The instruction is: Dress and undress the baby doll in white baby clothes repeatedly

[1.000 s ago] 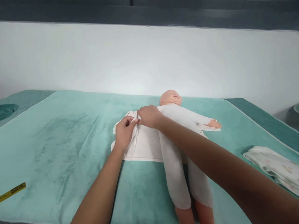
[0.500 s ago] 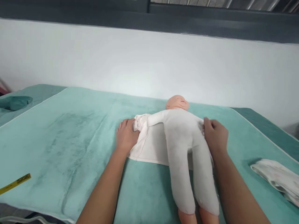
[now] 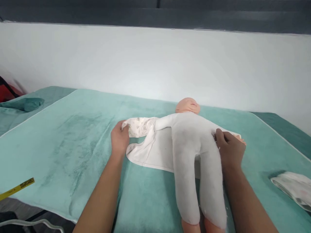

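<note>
A baby doll [image 3: 186, 139] with a white cloth body lies face up, its head at the far side and its feet towards me. Beneath it a white baby shirt [image 3: 161, 150] is spread inside up, reaching out on the left. My left hand [image 3: 120, 137] is closed on the end of the shirt's printed sleeve [image 3: 139, 127], which stretches out flat beside the doll's arm. At the doll's other side, my right hand [image 3: 230, 147] pinches white cloth by the armpit; whether this is shirt or doll is hidden. The doll's small hand shows just beyond my knuckles.
A light green cover [image 3: 80, 129] spreads over the table, up against a white wall [image 3: 145, 64]. Folded printed cloth [image 3: 293, 189] lies at the right. A yellow strip [image 3: 18, 188] is near the left front edge, above a pale cable [image 3: 31, 222].
My left hand has moved left, drawing the bunched sleeve out straight. My right hand has shifted slightly right and down, and the doll's hand beyond it has come into view.
</note>
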`<action>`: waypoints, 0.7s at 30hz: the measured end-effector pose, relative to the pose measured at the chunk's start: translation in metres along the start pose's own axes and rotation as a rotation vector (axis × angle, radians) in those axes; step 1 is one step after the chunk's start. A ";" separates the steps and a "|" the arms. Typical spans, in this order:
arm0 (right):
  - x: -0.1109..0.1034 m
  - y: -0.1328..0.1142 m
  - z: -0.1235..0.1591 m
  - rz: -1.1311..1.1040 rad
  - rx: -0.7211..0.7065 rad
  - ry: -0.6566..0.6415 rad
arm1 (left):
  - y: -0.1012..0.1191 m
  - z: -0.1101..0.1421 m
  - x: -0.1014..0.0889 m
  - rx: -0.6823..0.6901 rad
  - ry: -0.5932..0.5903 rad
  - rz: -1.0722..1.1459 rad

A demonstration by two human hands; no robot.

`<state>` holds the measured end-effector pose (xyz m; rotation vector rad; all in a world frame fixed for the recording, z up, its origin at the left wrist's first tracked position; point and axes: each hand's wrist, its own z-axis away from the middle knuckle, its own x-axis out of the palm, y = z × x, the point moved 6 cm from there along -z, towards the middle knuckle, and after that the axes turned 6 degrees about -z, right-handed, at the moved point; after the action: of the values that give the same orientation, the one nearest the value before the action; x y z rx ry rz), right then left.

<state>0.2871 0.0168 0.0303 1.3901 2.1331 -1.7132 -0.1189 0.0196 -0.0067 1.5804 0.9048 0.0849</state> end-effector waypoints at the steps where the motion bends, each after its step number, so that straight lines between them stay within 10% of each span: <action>1: 0.001 0.001 0.000 -0.014 0.018 -0.007 | -0.004 -0.001 -0.007 -0.050 0.099 0.065; 6: 0.011 0.012 0.000 -0.127 0.142 -0.140 | 0.004 0.006 -0.018 0.042 0.340 0.108; 13: 0.013 0.015 0.001 -0.285 0.256 -0.159 | 0.032 0.027 0.038 0.303 -0.240 0.032; 21: 0.026 0.005 0.005 -0.520 0.367 -0.315 | 0.030 0.032 0.056 0.398 -0.330 -0.275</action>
<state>0.2727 0.0279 0.0100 0.5578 2.1911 -2.4117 -0.0481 0.0276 -0.0123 1.7473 0.9013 -0.5660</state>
